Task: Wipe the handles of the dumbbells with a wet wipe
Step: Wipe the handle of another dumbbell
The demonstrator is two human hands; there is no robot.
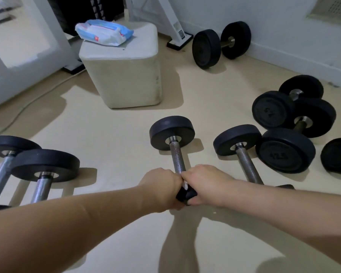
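Left grip [161, 186] and right grip [207, 184] both clench the dumbbell [177, 154] over the wet wipe [185, 186]; the dumbbell could roll sideways.

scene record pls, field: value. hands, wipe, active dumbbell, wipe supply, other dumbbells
active: centre dumbbell, lying on floor, handle pointing away from the person
left: left hand curled round its near end
right: right hand curled round the same end
wipe: white wipe showing between the hands; which hand holds it is unclear
supply: wipe pack on white stool
others: left pair, right neighbour, pile far right, wall dumbbell
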